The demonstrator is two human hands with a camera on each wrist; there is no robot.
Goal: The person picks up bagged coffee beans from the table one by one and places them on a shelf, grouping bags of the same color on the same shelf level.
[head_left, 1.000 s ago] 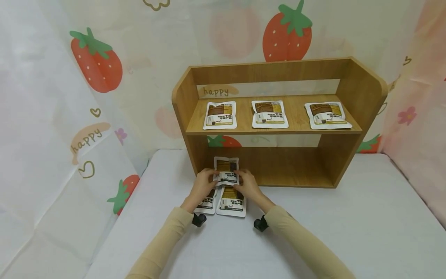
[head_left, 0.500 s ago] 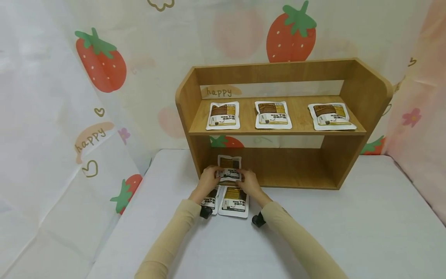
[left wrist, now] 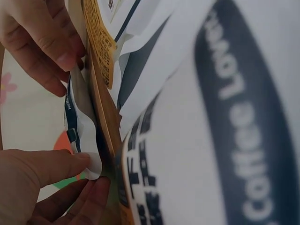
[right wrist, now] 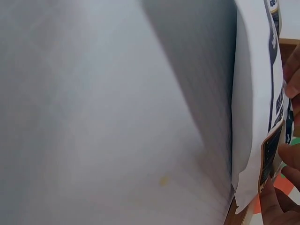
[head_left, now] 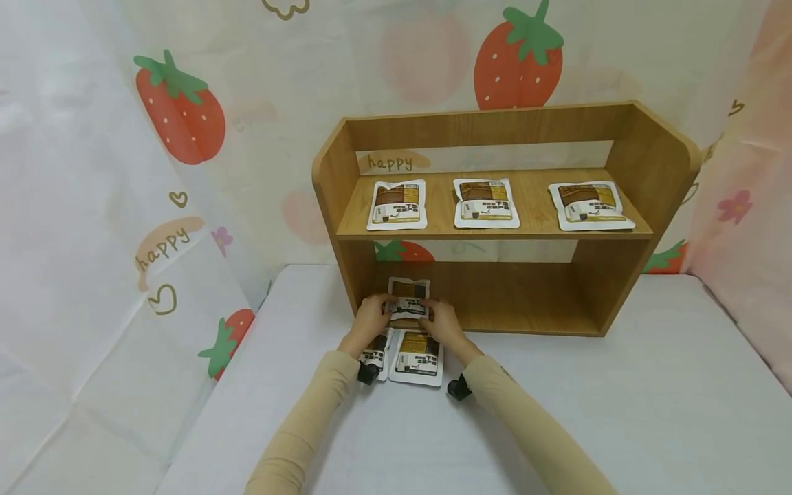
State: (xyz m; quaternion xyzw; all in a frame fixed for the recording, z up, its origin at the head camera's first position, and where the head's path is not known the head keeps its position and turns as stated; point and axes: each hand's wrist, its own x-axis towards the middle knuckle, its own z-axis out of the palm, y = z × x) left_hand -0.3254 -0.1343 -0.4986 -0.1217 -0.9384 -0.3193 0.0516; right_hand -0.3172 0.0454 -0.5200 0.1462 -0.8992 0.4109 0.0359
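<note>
At the left end of the lower shelf, a flat white pouch with a brown printed label lies between both hands. My left hand pinches its left edge, thumb on top and fingers beneath, in the left wrist view. On the opposite edge, my right hand holds the pouch between thumb and fingers. Two similar pouches lie on the table just in front of the shelf: the right one in plain sight, the left one partly hidden by my left hand and wrist.
The two-tier wooden shelf unit stands at the back of the white table. Its upper board carries three matching pouches: left, middle and right. Behind hangs a cloth printed with strawberries.
Both hands have moved the pouch a little deeper onto the lower shelf, so a strip of board now shows in front of it. In the last half second they have barely moved.
</note>
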